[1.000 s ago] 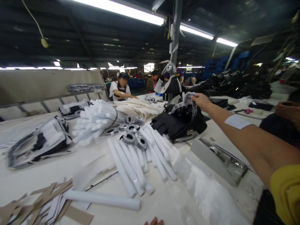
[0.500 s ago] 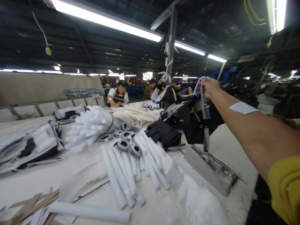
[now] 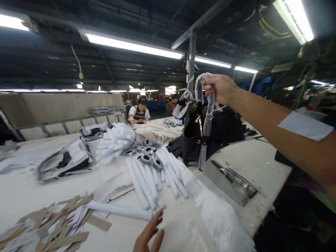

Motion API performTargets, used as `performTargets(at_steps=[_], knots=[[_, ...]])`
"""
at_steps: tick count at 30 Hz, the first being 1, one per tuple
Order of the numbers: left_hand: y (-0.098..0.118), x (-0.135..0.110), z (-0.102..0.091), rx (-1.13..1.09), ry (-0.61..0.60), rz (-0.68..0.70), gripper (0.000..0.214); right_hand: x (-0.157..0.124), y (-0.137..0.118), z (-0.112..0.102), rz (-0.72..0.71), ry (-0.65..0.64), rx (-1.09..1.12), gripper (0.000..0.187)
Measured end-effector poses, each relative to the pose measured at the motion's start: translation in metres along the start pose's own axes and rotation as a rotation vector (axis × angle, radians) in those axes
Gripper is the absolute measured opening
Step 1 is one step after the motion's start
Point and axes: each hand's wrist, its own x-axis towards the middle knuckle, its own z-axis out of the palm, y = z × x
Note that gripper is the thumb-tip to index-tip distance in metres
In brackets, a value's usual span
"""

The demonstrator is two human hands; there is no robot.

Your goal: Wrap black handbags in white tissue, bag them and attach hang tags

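1. The black bag (image 3: 191, 144) hangs by its plastic-wrapped handle (image 3: 209, 117) toward the worktop's (image 3: 252, 157) right edge; whether its base touches is unclear.
2. The right hand (image 3: 220, 88) is closed around that handle.
3. A grey device (image 3: 217, 179) sits just beside the bag.
4. The left hand (image 3: 148, 235), fingers apart, is toward the near edge, close to a long white tube (image 3: 120, 210).
5. Brown strips (image 3: 98, 222) lie scattered left of it.

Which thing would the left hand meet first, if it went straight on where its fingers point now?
Probably the near ends of the loose white tubes just beyond the left hand, though depth is unclear and it might pass above them.
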Motion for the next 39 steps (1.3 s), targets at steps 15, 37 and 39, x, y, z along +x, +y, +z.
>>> performTargets(at_steps=[15,37,39], knots=[[0.179,-0.129,-0.090,0.871,0.543,0.387,0.083,-0.148,-0.024,0.197,0.214,-0.814,-0.079,0.028],[0.080,-0.154,-0.166,0.891,-0.059,-0.044,0.096,-0.418,0.142,0.201,-0.120,-0.765,-0.949,0.094],[0.086,-0.161,-0.156,0.911,-0.025,-0.062,0.090,-0.420,0.142,0.192,-0.080,-0.749,-0.938,0.093]])
